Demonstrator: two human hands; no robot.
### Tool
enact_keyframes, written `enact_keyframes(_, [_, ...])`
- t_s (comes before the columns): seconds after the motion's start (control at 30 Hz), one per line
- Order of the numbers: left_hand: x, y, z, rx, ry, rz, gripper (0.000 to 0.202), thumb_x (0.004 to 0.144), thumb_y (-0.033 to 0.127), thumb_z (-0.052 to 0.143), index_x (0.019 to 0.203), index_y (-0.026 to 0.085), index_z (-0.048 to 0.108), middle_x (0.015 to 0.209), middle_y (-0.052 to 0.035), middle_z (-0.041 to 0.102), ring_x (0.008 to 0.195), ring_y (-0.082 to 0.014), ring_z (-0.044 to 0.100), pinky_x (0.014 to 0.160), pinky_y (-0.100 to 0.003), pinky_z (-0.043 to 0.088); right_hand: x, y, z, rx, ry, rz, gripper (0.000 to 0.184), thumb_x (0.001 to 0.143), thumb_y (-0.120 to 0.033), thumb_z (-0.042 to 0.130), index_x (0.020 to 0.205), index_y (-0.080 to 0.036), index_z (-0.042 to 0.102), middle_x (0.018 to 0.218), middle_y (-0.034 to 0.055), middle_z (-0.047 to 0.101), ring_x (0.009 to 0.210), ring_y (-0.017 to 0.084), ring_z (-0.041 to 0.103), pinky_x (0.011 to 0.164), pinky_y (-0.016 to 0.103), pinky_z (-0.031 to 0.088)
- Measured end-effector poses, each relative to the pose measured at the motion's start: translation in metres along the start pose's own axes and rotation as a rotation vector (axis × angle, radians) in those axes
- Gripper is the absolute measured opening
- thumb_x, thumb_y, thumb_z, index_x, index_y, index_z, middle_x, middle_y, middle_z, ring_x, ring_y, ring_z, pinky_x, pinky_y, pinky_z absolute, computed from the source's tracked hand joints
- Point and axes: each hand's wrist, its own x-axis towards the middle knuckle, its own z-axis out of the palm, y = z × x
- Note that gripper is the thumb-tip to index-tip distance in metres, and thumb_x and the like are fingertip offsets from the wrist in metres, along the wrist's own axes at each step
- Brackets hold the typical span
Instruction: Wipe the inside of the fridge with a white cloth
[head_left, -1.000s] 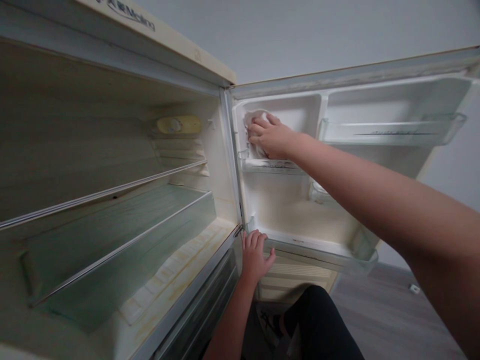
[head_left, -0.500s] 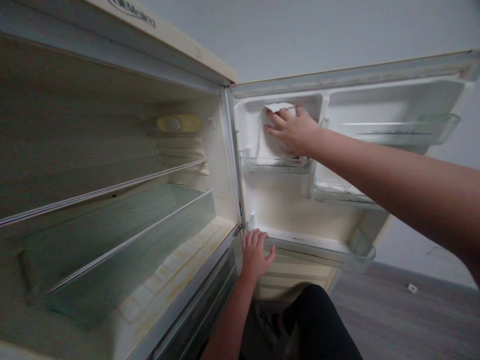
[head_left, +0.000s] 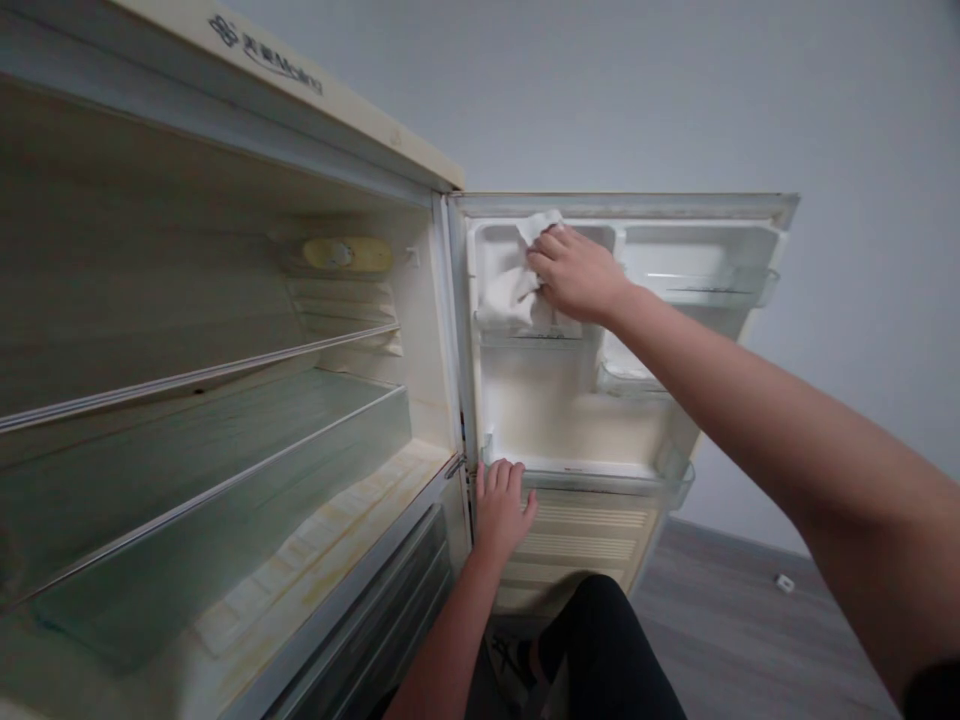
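My right hand (head_left: 574, 270) grips a crumpled white cloth or paper towel (head_left: 514, 295) at the upper left compartment of the open fridge door (head_left: 559, 400). Part of the cloth hangs over the small clear door shelf (head_left: 525, 340) there. My left hand (head_left: 504, 508) rests with fingers spread at the hinge-side end of the lower door shelf (head_left: 592, 482). It holds nothing. The fridge interior (head_left: 431, 350) opens to the left of both hands.
Inside the fridge are glass shelves, a clear drawer (head_left: 300, 490) and a yellow lamp cover (head_left: 347, 255). Yellowish stains mark its bottom ledge (head_left: 337, 575). A small white object (head_left: 784, 583) lies on the grey floor (head_left: 735, 640). My bent knee is below the door.
My right hand has bunched the cloth up, which now spreads further left over the shelf. The door appears at a different angle, and the view has shifted. My left hand stays at the lower shelf.
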Motion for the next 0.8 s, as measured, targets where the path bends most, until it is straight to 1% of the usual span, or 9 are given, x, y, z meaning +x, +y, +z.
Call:
enact_keyframes(0.13, [0.001,-0.004,0.001,0.001,0.011,0.007,0.038,0.084,0.025,0.067,0.122,0.020,0.061,0.117,-0.0110,0.070,0.122,-0.0326,0.061,0.122,-0.061,0.033,-0.051,0.016,-0.024,-0.040,0.143,0.101,0.051,0.100,-0.027,0.038,0.149,-0.018,0.052,0.155,0.0161,0.046,0.145,0.036,0.037,0.120,0.062,0.030])
enact_keyframes(0.23, [0.002,-0.009,0.004,-0.011,0.025,0.005,0.038,0.084,0.026,0.068,0.121,0.021,0.061,0.118,-0.0115,0.070,0.123,-0.0332,0.061,0.123,-0.061,0.032,-0.085,0.046,-0.025,-0.014,0.176,0.131,0.056,0.097,-0.026,0.041,0.151,-0.014,0.049,0.153,0.0199,0.048,0.142,0.039,0.042,0.118,0.066,0.031])
enact_keyframes(0.3, [0.002,-0.011,0.006,-0.014,0.030,0.001,0.037,0.084,0.027,0.068,0.120,0.021,0.061,0.119,-0.0123,0.070,0.124,-0.0337,0.061,0.123,-0.061,0.031,-0.096,0.065,-0.021,0.047,0.170,0.145,0.056,0.097,-0.027,0.039,0.150,-0.012,0.050,0.151,0.0195,0.051,0.139,0.038,0.046,0.114,0.063,0.037])
enact_keyframes(0.37, [0.002,-0.014,0.007,-0.005,0.036,-0.004,0.037,0.083,0.028,0.068,0.119,0.020,0.061,0.120,-0.0134,0.070,0.124,-0.0341,0.061,0.123,-0.061,0.030,-0.096,0.078,-0.017,0.124,0.106,0.167,0.053,0.098,-0.030,0.035,0.143,-0.011,0.055,0.147,0.0180,0.056,0.134,0.036,0.052,0.107,0.057,0.047])
enact_keyframes(0.43, [0.001,-0.016,0.008,0.007,0.040,-0.001,0.037,0.084,0.030,0.068,0.119,0.020,0.061,0.121,-0.0143,0.070,0.124,-0.0343,0.061,0.123,-0.061,0.030,-0.087,0.083,-0.014,0.163,-0.019,0.233,0.051,0.101,-0.037,0.029,0.127,-0.011,0.065,0.134,0.0195,0.064,0.121,0.036,0.061,0.094,0.051,0.054])
enact_keyframes(0.5, [0.001,-0.019,0.008,0.012,0.036,0.015,0.036,0.086,0.031,0.066,0.120,0.020,0.061,0.121,-0.0143,0.070,0.124,-0.0340,0.061,0.123,-0.061,0.031,-0.075,0.083,-0.013,0.174,-0.154,0.310,0.060,0.105,-0.045,0.021,0.108,-0.012,0.070,0.115,0.0210,0.070,0.106,0.036,0.067,0.083,0.047,0.055])
enact_keyframes(0.57, [0.001,-0.021,0.008,0.014,0.028,0.032,0.036,0.087,0.032,0.065,0.121,0.020,0.061,0.121,-0.0135,0.070,0.123,-0.0337,0.061,0.122,-0.061,0.032,-0.062,0.085,-0.012,0.201,-0.251,0.341,0.068,0.107,-0.051,0.014,0.100,-0.012,0.070,0.105,0.0204,0.072,0.099,0.035,0.068,0.080,0.045,0.055])
enact_keyframes(0.63, [0.001,-0.023,0.007,0.014,0.024,0.039,0.034,0.088,0.032,0.064,0.121,0.021,0.061,0.120,-0.0125,0.071,0.122,-0.0332,0.062,0.122,-0.061,0.033,-0.052,0.090,-0.010,0.236,-0.267,0.274,0.069,0.108,-0.055,0.014,0.103,-0.014,0.069,0.106,0.0183,0.073,0.099,0.033,0.068,0.081,0.043,0.054])
enact_keyframes(0.8, [0.001,-0.027,0.007,0.014,0.043,0.055,0.033,0.088,0.033,0.063,0.120,0.024,0.062,0.117,-0.0112,0.072,0.120,-0.0329,0.063,0.121,-0.060,0.033,-0.045,0.114,-0.016,0.154,-0.152,0.105,0.056,0.107,-0.056,0.029,0.108,-0.016,0.069,0.104,0.0144,0.072,0.095,0.029,0.067,0.081,0.040,0.052])
